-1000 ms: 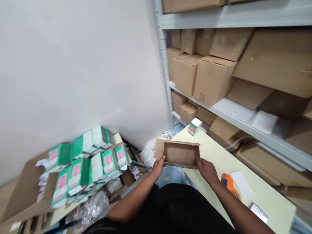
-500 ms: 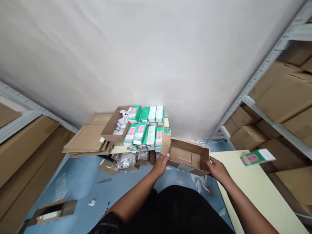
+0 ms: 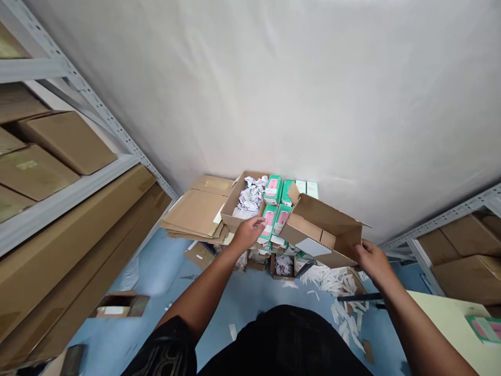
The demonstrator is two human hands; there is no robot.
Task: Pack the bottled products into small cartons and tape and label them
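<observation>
Near the green boxes [image 3: 273, 189], the open carton [image 3: 329, 222] hangs tilted, one end in the grip of the right hand [image 3: 373, 261]; the left hand [image 3: 248, 233] holds nothing. Single-handed, a firm pinch should best limit twisting.

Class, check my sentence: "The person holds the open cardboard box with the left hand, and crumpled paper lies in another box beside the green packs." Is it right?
Not quite: the head view shows the right hand holding the open cardboard box. Crumpled paper does lie in another box beside the green packs.
</observation>
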